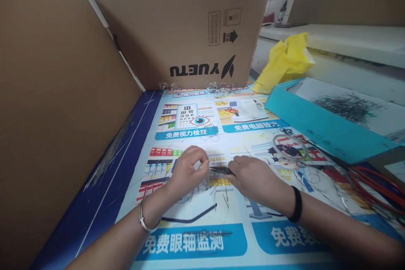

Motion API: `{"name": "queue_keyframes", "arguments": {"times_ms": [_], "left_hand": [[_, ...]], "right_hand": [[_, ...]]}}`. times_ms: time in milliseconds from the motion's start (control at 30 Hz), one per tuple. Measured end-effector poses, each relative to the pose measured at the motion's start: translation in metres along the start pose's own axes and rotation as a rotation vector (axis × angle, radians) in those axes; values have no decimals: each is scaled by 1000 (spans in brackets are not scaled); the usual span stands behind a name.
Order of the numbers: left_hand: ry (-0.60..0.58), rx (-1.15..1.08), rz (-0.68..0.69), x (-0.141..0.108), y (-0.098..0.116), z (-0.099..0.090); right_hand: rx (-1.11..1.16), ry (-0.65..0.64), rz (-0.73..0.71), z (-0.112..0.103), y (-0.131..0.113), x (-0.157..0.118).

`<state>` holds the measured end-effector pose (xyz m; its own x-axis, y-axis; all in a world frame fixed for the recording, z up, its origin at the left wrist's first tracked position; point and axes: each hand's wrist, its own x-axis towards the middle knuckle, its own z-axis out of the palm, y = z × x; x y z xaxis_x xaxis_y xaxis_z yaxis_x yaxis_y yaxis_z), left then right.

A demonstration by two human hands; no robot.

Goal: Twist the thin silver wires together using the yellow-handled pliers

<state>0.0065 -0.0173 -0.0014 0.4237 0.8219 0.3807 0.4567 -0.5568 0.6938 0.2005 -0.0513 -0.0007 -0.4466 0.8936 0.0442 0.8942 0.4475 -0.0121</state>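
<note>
My left hand (191, 168) is closed, thumb and forefinger pinched at the tips on what looks like a thin wire, mostly hidden by the fingers. My right hand (253, 177) grips dark, slim-nosed pliers (220, 170); their jaws point left and reach the left fingertips. The handles are covered by the palm. Below the hands, a bent thin wire (226, 197) lies on the printed mat (230, 219). Closer to me is a small bunch of straight wire pieces (209, 233).
Cardboard panels (190, 21) stand at the back and left. To the right are a blue box (313, 128) holding a heap of dark wire pieces (344, 107), a yellow bag (284, 63), a wire coil (289, 147) and red cords (376, 185). Thin wires (107, 156) lie along the left.
</note>
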Motion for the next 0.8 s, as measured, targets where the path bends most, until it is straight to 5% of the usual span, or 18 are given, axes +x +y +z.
{"name": "queue_keyframes", "arguments": {"times_ms": [533,800], "left_hand": [[100,-73,-260,-5,9,5],[-49,-140,-203,-2,14,0]], "right_hand": [[-239,163,-50,3,-10,-5],[-274,177,-123,-1,-8,-8]]}}
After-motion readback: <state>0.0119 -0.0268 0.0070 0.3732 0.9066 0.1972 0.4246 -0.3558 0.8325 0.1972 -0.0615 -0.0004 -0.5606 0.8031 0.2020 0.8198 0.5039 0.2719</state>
